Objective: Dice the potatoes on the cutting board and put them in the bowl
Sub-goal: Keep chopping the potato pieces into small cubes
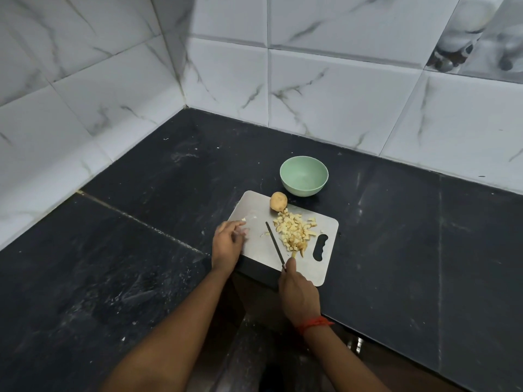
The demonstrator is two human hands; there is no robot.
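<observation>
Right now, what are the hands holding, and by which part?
The right hand grips the knife by its handle end. The left hand, its fingers blurred, appears to hold nothing.

Dim light, wide-angle edge warp, soft blur

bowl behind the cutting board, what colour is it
Pale mint green bowl, seen in the head view.

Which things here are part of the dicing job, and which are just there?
Job: cutting board, knife in the right hand, diced potato, whole potato, empty green bowl, left hand.
Just there: black counter, tiled wall, red wrist thread.
</observation>
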